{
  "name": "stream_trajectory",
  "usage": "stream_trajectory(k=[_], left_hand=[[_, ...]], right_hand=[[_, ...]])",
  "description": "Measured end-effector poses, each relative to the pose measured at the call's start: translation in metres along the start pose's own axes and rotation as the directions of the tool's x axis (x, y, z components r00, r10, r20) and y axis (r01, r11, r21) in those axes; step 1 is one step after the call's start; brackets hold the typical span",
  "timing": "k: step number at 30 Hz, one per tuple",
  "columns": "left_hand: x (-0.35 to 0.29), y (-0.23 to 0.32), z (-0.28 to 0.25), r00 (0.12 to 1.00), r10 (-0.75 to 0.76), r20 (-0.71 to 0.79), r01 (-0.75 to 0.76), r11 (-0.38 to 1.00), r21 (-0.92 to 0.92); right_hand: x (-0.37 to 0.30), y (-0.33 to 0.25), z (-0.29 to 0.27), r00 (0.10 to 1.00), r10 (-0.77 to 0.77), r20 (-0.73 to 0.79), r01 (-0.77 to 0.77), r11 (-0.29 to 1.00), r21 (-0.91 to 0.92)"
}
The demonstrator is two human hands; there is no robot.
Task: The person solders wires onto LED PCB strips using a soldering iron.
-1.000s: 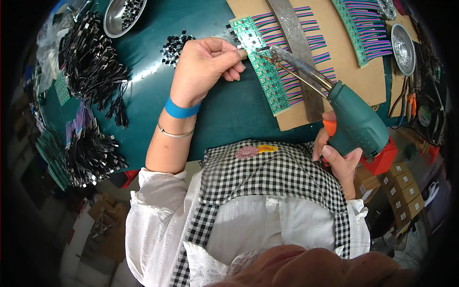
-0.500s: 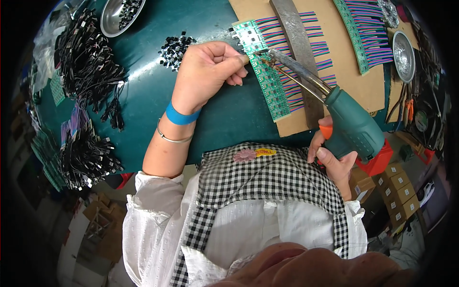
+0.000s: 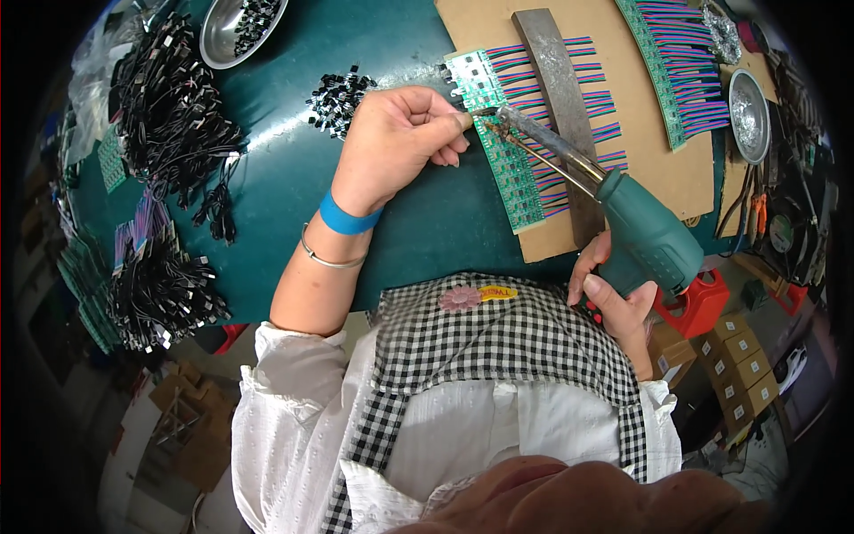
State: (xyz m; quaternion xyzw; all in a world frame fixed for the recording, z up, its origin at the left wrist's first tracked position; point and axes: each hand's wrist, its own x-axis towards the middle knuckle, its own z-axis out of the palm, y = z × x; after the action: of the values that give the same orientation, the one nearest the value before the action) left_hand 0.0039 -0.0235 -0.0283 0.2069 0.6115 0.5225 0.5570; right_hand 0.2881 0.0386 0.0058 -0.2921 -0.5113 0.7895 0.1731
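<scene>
My right hand (image 3: 618, 289) grips a green soldering gun (image 3: 649, 231) by its handle. The gun's metal tip reaches left onto a green circuit board (image 3: 518, 182), at the board's left edge. There my left hand (image 3: 414, 133) pinches something small against the edge; the fingers hide most of it. Several small black parts stick out from that edge above my fingertips. Pink, blue and black wires (image 3: 583, 78) run out from the board's right side. Across them lies a flat metal bar (image 3: 569, 116), and a brown cardboard sheet (image 3: 654, 178) is underneath.
Left of the board lies a pile of small black parts (image 3: 338, 102). A metal bowl (image 3: 210, 44) holds more of them. Bundles of black cables (image 3: 173, 107) cover the table's left side. Another wired board (image 3: 654, 80), a metal dish (image 3: 749, 116) and orange-handled pliers (image 3: 759, 214) are on the right.
The whole scene has shifted slightly down in the picture. The gun's orange trigger no longer shows beside my right fingers. My left fingers stay at the board's edge by the tip.
</scene>
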Motion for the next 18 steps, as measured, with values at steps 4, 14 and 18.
stream_trajectory(k=[4,14,18], left_hand=[[0.001,-0.001,-0.001,1.0,-0.009,-0.017,0.009,1.0,0.012],[0.0,0.0,0.0,1.0,-0.014,-0.012,0.014,0.999,0.037],[0.0,0.001,-0.002,1.0,-0.005,0.01,0.004,0.999,0.047]], right_hand=[[0.003,-0.006,0.005,0.999,0.018,-0.032,-0.019,0.999,-0.047],[-0.003,0.004,0.0,0.999,-0.022,-0.037,0.021,0.999,-0.031],[-0.004,0.0,0.0,0.998,-0.024,-0.066,0.022,0.999,-0.042]])
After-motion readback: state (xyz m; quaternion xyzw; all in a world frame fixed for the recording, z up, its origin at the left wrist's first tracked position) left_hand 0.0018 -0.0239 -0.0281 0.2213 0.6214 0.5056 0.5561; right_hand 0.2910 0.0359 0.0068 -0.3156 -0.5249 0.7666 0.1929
